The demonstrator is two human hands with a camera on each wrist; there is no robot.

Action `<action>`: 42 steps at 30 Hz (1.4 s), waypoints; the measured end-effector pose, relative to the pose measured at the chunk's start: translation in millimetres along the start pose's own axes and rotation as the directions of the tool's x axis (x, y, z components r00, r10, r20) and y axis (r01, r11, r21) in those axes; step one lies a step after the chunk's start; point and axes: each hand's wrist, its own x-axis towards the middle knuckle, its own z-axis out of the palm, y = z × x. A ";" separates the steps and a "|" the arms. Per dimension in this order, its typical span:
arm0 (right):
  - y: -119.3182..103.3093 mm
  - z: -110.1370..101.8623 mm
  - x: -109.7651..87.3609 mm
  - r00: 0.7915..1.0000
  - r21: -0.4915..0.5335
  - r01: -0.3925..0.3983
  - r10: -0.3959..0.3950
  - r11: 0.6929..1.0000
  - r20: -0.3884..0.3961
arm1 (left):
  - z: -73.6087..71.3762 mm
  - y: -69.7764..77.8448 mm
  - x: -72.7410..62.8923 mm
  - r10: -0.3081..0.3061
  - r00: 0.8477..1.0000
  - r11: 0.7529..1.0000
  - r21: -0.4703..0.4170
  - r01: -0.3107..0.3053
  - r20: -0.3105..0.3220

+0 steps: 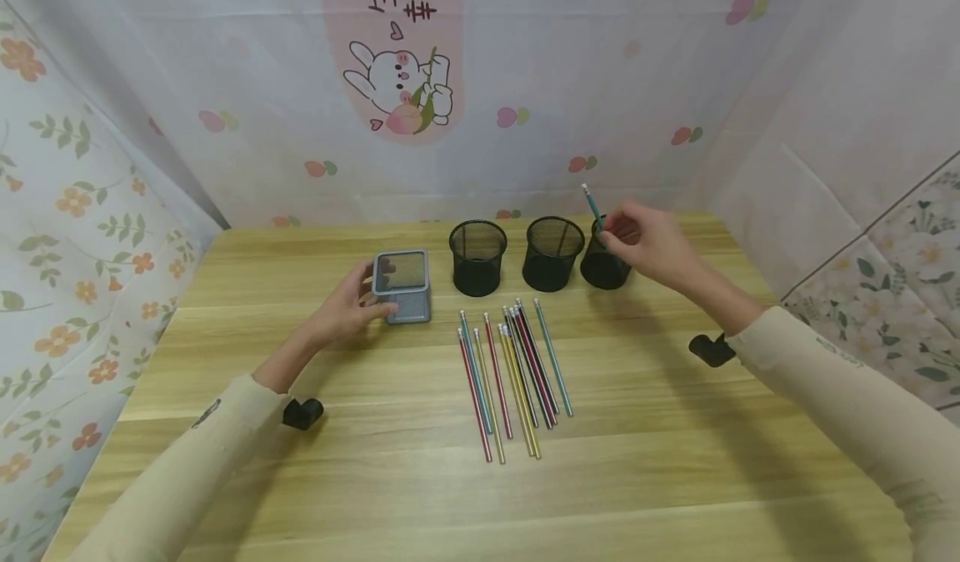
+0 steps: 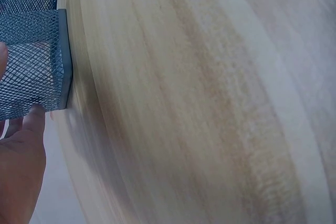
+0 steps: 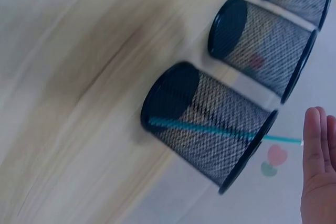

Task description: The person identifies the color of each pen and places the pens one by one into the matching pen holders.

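Observation:
My left hand [image 1: 347, 304] holds a grey square mesh pencil holder [image 1: 411, 306], thumb on its near side and fingers along its left. In the left wrist view, a fingertip lies against the mesh wall [image 2: 29, 72]. A teal pencil [image 3: 210, 129] leans inside the rightmost black round mesh cup [image 1: 604, 268], its eraser end sticking out above the rim. My right hand [image 1: 647, 241] is at that rim, its fingertips overlapping the pencil in the head view. The right wrist view shows straight fingers [image 3: 314, 142] just beyond the pencil's eraser end, apart from it.
Two more black mesh cups, a middle one [image 1: 551, 266] and a left one [image 1: 477, 272], stand in the row. Several red, yellow, black and blue pencils [image 1: 491, 370] lie side by side on the wooden table [image 1: 375, 479]. Patterned cloth [image 1: 262, 70] hangs behind.

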 end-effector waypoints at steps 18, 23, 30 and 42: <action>-20.7 26.8 -12.7 0.968 -0.009 -0.051 0.052 0.999 0.247 | 2.1 -0.3 2.5 -0.005 1.000 1.000 0.006 0.005 -0.003; -23.7 36.6 -16.0 0.938 -0.027 -0.106 0.109 0.994 0.329 | 2.6 -0.9 2.7 0.001 1.000 1.000 -0.004 -0.001 -0.007; -25.9 51.1 -19.1 0.915 -0.051 -0.113 0.124 0.992 0.385 | 1.7 -1.4 0.2 -0.004 1.000 1.000 0.002 0.004 -0.002; -33.7 68.7 -31.3 0.889 -0.067 -0.146 0.161 0.987 0.429 | 2.4 -0.6 0.3 0.005 1.000 1.000 0.016 -0.005 -0.004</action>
